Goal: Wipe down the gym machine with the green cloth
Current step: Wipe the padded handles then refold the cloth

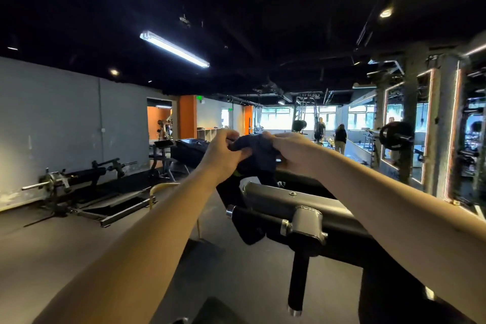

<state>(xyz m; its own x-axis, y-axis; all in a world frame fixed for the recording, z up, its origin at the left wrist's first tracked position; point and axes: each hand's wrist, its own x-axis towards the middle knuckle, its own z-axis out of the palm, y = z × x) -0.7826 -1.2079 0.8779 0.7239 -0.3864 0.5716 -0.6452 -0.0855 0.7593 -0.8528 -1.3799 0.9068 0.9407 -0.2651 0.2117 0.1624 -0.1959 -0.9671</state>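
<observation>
Forearms stretch out: left hand [223, 155] and right hand [294, 151], fingers [232, 137] curled, pinch the bunched dark-looking cloth [256, 152] in mid-air above the grey-and-black metal gym machine [289, 202]. A slack pinch while refolding could drop it to the floor.

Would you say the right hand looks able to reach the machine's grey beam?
Probably yes: the beam lies below the right hand with nothing between, though that hand grips the cloth.
</observation>
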